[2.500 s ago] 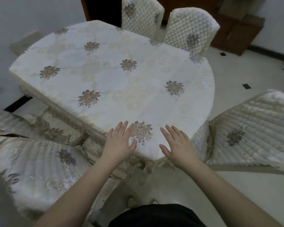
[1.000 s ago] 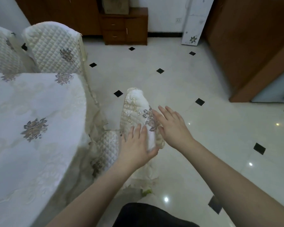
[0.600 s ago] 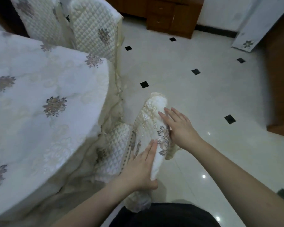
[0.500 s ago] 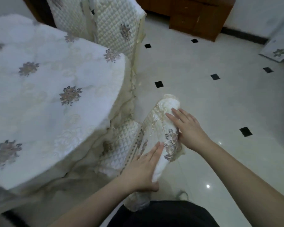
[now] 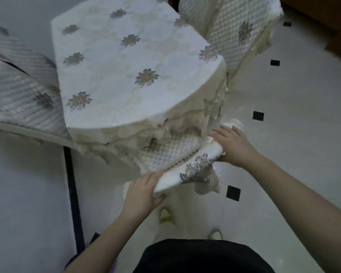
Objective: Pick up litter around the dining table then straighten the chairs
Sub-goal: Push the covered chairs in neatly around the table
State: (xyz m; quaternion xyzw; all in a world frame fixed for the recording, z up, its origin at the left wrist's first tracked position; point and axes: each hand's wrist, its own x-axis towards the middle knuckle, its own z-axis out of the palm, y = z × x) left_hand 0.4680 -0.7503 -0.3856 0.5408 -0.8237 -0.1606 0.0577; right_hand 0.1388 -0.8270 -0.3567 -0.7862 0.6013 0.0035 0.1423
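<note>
A chair with a white quilted cover stands at the near end of the dining table, its seat tucked partly under the table's cloth. The top of the chair's backrest runs across the frame just below the seat. My left hand grips the backrest's left end. My right hand holds its right end, fingers over the top. No litter is visible on the table or on the floor.
Two more quilted chairs stand at the table's far right, and another covered chair sits at the left. Pale tiled floor with small black diamonds lies to the right. Yellow-green footwear shows below the chair.
The view has swung left, bringing the table to the middle. The chair's seat has gone further under the table's cloth, with both hands still on the backrest.
</note>
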